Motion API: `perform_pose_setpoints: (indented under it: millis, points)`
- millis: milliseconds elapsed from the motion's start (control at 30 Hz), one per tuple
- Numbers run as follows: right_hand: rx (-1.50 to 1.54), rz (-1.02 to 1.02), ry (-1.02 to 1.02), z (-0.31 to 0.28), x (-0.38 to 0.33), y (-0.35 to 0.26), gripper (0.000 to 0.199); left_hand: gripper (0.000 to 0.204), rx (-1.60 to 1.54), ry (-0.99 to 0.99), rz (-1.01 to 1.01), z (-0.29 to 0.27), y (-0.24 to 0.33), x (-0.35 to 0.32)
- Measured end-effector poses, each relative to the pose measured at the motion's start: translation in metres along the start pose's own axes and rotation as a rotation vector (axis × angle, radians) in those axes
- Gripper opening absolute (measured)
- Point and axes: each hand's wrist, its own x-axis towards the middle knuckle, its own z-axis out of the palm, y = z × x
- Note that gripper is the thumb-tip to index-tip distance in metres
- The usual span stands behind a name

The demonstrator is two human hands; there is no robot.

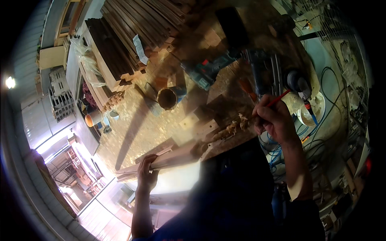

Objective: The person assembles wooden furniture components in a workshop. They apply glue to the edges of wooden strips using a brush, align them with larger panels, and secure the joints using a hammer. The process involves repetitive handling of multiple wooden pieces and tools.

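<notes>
My left hand (147,173) is closed round the edge of a long, pale wooden board (183,154) at the front of the workbench (120,134). Raised at the right front corner, my right hand (275,120) pinches a thin red stick that looks like a pencil (278,99). Its upper end points right and away from me; my fingers hide the lower end. Curled wood shavings (230,131) lie just left of that hand. Small wooden blocks (207,126) sit beyond the board.
Dark wooden strips (138,26) are stacked at the back left. A round pot (167,99), a green cordless drill (205,74) and an orange-handled tool (247,88) lie mid-bench. Right stand a round power tool (297,81) and a white bucket (319,109), with hoses (331,72) trailing below.
</notes>
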Motion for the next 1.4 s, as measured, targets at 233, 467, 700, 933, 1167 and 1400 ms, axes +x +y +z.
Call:
perform_pose_setpoints:
  millis: [233, 467, 700, 933, 1167, 1400]
  points:
    - [0.132, 0.018, 0.017, 0.011, 0.008, -0.013, 0.019, 0.048, -0.049, -0.009, 0.074, -0.003, 0.003, 0.004]
    - [0.002, -0.011, 0.09, 0.026, 0.013, -0.009, 0.019, 0.044, -0.08, -0.044, 0.124, -0.002, -0.005, 0.002]
    - [-0.078, -0.441, 0.09, 0.024, -0.053, -0.014, 0.012, 0.033, -0.138, -0.231, 0.111, -0.01, -0.013, 0.017]
    - [-0.307, -0.491, 0.079, 0.038, -0.092, -0.012, 0.012, 0.04, -0.203, -0.29, 0.181, -0.011, -0.015, 0.027]
    - [-0.561, -0.534, 0.008, 0.045, -0.115, -0.015, 0.007, 0.034, -0.293, -0.342, 0.124, -0.005, -0.019, 0.025]
    - [-0.492, -0.607, 0.057, 0.05, -0.121, -0.015, 0.01, 0.058, -0.214, -0.35, 0.117, -0.006, -0.012, 0.029]
